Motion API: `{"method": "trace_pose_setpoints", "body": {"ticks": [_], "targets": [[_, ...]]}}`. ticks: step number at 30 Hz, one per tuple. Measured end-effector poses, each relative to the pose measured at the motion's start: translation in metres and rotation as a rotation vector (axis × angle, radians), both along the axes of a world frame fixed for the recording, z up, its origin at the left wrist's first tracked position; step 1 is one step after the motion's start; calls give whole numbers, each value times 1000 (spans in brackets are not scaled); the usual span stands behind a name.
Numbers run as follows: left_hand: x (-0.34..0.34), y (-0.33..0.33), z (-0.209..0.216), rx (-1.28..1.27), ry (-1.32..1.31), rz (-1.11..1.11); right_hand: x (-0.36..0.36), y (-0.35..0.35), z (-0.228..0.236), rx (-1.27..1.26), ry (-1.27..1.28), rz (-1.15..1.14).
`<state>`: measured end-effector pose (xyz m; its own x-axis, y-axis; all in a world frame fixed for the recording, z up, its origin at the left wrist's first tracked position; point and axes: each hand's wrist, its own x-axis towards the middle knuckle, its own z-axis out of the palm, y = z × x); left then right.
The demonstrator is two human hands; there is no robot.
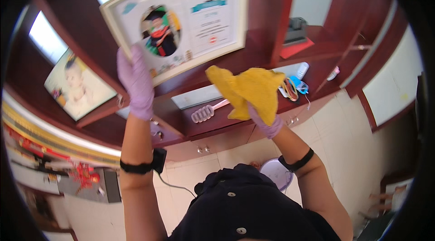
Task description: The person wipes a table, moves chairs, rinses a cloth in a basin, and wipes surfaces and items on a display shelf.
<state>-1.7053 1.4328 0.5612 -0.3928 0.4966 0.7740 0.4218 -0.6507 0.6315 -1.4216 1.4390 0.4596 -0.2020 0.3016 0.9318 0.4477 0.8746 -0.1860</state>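
A white-edged picture frame [183,28] with a graduation photo and a certificate stands tilted on the dark red wooden shelf unit. My left hand [136,82], in a purple glove, grips its lower left corner, with the fingers partly hidden behind the edge. In my right hand [267,125], gloved as well, is a bunched yellow cloth [256,89]. The cloth hangs over most of those fingers, below and to the right of the frame and apart from it. Beside the cloth, a pink hairbrush [204,113] lies on the lower shelf.
At the left, a baby photo panel [77,84] leans in another compartment. Small items, among them a blue object [299,85] and a white bottle [302,69], crowd the shelf at right. A black object [295,31] sits above a red packet. On the tiled floor stands a bucket [277,174].
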Motion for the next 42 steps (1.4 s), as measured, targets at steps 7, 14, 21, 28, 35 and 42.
{"method": "trace_pose_setpoints", "body": {"ticks": [7, 14, 21, 28, 35, 42], "targets": [[-23, 33, -28, 0, -29, 83, -48, 21, 24, -184, -449, 10], [-26, 15, -22, -128, -185, -177, -190, 0, 9, 79, -335, 225], [-7, -82, -32, -305, 26, -198, -82, 25, -2, 91, -540, 230], [-44, -188, -75, -402, -308, -295, -157, 6, -42, -491, -146, 332], [-120, -244, -86, -246, -208, -151, -223, -19, 39, 101, -214, 270], [-142, -247, -117, -345, -305, -141, -294, -7, 159, 477, 2, -12]]}}
